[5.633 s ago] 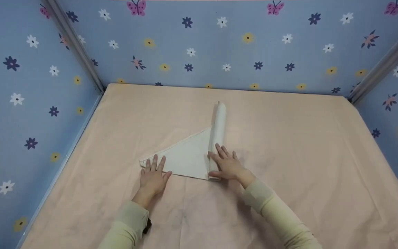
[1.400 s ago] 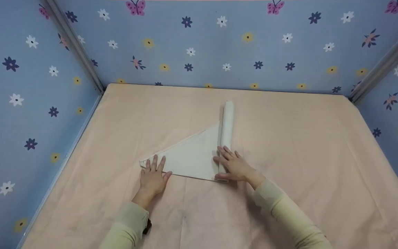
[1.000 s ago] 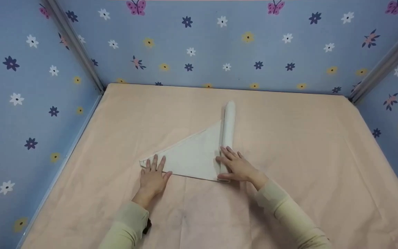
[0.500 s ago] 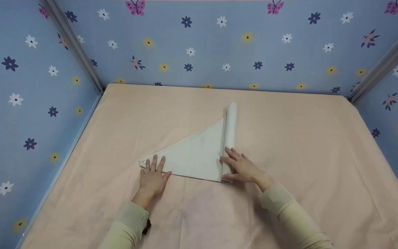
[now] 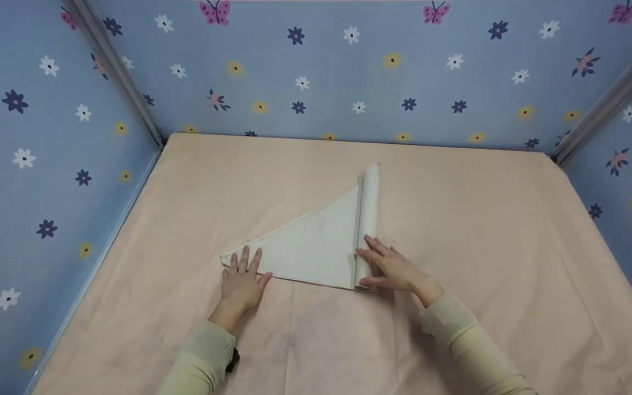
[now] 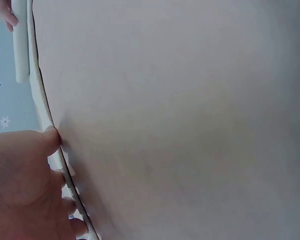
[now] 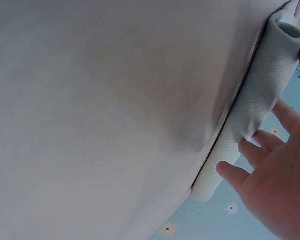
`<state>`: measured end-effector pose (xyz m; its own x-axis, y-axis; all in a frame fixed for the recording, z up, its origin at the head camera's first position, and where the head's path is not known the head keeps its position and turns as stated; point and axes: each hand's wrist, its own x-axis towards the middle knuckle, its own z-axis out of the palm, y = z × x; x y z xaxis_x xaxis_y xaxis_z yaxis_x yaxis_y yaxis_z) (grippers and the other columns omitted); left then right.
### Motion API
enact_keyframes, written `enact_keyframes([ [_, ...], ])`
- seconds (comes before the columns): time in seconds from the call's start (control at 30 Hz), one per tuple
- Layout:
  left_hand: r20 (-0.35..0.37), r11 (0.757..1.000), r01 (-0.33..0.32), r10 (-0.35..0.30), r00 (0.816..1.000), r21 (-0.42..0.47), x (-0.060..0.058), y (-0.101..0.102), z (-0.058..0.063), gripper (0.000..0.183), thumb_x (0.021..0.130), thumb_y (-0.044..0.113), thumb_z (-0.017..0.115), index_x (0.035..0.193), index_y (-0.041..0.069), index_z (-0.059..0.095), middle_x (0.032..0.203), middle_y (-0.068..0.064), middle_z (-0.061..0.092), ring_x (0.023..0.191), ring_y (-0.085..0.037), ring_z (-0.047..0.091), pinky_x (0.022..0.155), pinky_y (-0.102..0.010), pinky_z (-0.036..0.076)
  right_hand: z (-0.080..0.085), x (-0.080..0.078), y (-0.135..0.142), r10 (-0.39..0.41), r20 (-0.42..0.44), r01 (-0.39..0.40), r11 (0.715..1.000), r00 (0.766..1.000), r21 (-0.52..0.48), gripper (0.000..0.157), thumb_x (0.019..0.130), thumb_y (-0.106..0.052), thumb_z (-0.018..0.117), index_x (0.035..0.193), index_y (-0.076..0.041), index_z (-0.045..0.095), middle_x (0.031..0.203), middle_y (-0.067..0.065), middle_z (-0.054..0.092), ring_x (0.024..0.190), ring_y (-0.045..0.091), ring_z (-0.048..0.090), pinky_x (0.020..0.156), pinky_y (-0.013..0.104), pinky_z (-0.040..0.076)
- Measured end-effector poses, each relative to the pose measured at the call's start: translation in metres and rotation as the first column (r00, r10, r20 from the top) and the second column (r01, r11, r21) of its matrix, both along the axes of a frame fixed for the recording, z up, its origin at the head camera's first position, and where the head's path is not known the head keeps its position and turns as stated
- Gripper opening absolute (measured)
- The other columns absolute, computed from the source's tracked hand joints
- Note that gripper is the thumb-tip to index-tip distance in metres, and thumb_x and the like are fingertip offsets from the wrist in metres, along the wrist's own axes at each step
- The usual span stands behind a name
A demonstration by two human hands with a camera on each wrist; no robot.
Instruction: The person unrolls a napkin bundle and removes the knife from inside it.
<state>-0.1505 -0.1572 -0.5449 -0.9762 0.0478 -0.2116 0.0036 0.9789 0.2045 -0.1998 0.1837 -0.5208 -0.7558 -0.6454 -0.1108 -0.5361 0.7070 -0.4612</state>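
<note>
A pale, off-white cloth (image 5: 310, 241) lies partly flat on the table in a pointed shape, its right side wound into a tube-like roll (image 5: 369, 203). My left hand (image 5: 243, 282) rests with spread fingers on the narrow left corner. At the near end of the roll, my right hand (image 5: 395, 269) touches it with lightly bent fingers, thumb nearest me. The right wrist view shows the roll's hollow end (image 7: 290, 31) and the fingertips (image 7: 225, 169) laid along its side. From the left wrist, the left thumb (image 6: 50, 140) sits at the cloth's edge.
A peach-coloured sheet (image 5: 486, 230) with light creases covers the table. Blue panels (image 5: 327, 55) printed with flowers and butterflies rise along the back and both sides, with grey metal posts (image 5: 124, 71) at the corners. A small dark object (image 5: 233, 360) shows at the left cuff.
The roll has turned to the right under my right hand, and the flat part of the cloth has grown wider. My left hand stays in place on the left corner.
</note>
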Motion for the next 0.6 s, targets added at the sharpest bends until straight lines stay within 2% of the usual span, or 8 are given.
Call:
enact_keyframes([
  [0.27,0.009,1.0,-0.013,0.013,1.0,0.011,0.0002,-0.0007,0.0006,0.062,0.094,0.045,0.031,0.143,0.011,0.013,0.146,-0.019,0.004,0.13,-0.043,0.003,0.099,-0.059,0.014,0.0004,0.0022,0.0046,0.003,0.009,-0.003,1.0,1.0,-0.024,0.071,0.082,-0.048,0.057,0.138,-0.014,0.032,0.146,0.014,0.011,0.132,0.027,0.013,0.102,0.052,0.016],
  [0.6,0.011,1.0,0.003,-0.003,1.0,0.023,-0.0008,-0.0011,-0.0015,0.063,0.094,0.046,0.03,0.143,0.01,0.011,0.146,-0.019,0.002,0.13,-0.042,0.001,0.099,-0.06,0.011,0.0064,0.0052,0.0045,-0.003,0.044,0.005,0.999,0.999,-0.05,0.069,0.083,-0.043,0.059,0.137,-0.01,0.034,0.146,0.016,0.011,0.132,0.03,0.012,0.101,0.055,0.016],
])
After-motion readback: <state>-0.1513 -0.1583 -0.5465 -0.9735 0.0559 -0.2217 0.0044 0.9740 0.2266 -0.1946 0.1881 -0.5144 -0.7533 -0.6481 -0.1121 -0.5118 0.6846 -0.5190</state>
